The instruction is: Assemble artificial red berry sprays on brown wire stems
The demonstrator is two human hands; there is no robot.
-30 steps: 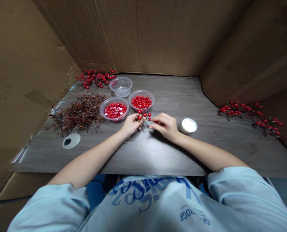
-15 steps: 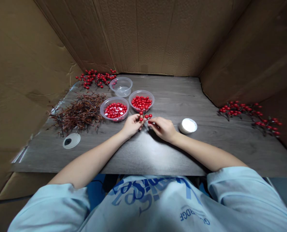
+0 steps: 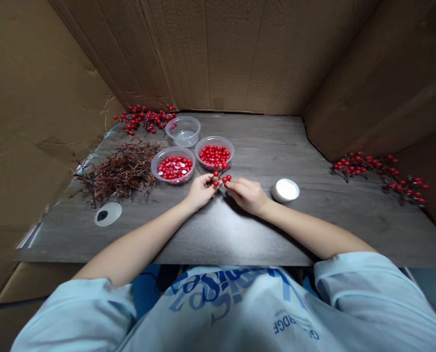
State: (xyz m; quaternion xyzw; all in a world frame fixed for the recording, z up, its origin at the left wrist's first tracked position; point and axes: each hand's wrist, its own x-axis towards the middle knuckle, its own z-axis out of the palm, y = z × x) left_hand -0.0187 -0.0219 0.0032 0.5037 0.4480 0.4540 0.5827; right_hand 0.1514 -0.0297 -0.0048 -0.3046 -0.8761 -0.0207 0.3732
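The person's left hand (image 3: 201,191) and right hand (image 3: 247,195) are working close together just in front of the clear bowl of red berries (image 3: 214,137), with a small red berry sprig (image 3: 220,178) standing between them just below that bowl's front rim. The left hand's fingers are curling around the sprig's lower end, while the right hand's fingertips (image 3: 229,182) are pinching it beside its berries, so both hands are clamping the sprig and nearly touching. To the left of the bowl, a second clear bowl (image 3: 172,148) is holding red berries mixed with white discs, and a third clear bowl (image 3: 184,118) is sitting behind it. Further left, a heap of brown twigs (image 3: 118,173) is lying on the wood-grain table (image 3: 262,142), with a round black-centred disc (image 3: 107,214) in front of it and a cluster of red berry sprigs (image 3: 144,119) behind it. To the bowl's right, a round white-topped tub (image 3: 286,190) is sitting on the table, and more red berry sprigs (image 3: 364,165) are lying well beyond it.
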